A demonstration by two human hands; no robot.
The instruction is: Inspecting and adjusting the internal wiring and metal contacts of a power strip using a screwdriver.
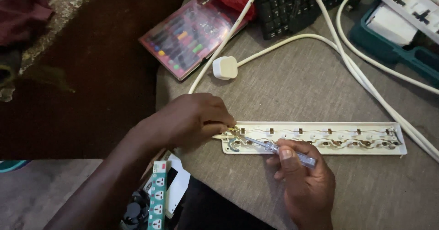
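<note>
An opened white power strip base (347,141) lies on the grey cloth-covered table (292,88), its brass contacts and wires showing. My right hand (304,182) grips a clear-handled screwdriver (279,148), whose tip reaches the strip's left end. My left hand (192,118) pinches a wire (232,130) at that same left end, fingers closed on it.
A white plug (225,68) and white cables (361,74) run across the table. A case of coloured pens (192,36), a black keyboard (292,6), a teal tray (402,52) and another white strip (407,4) lie at the back. A green-and-white strip (157,195) sits below the table edge.
</note>
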